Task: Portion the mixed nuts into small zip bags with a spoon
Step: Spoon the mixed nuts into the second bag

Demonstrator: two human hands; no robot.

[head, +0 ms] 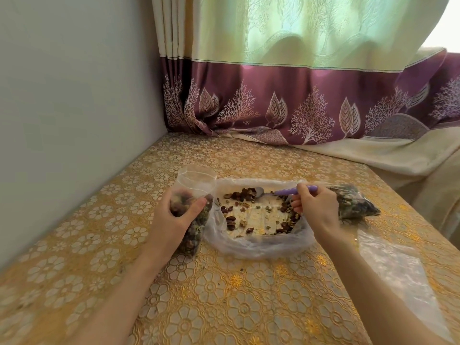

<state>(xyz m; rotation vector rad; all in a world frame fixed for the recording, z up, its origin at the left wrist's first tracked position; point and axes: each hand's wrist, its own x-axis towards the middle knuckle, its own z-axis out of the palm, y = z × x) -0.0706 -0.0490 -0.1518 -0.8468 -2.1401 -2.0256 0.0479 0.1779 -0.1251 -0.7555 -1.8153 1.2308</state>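
A large clear plastic bag (256, 245) lies open on the table with scattered mixed nuts (246, 195) on its bottom. My left hand (171, 215) grips a small zip bag (196, 220) that is mostly full of nuts, its open mouth standing upright. My right hand (316, 205) pinches the purple handle of a spoon (286, 191). The spoon's metal bowl rests among the nuts at the back of the large bag. A filled zip bag (356, 205) lies just right of my right hand.
The table wears a gold floral cloth (224, 295). Empty clear bags (398, 270) lie at the right under my forearm. A grey wall (74, 120) borders the left side and a purple-and-cream curtain (298, 103) hangs along the back edge.
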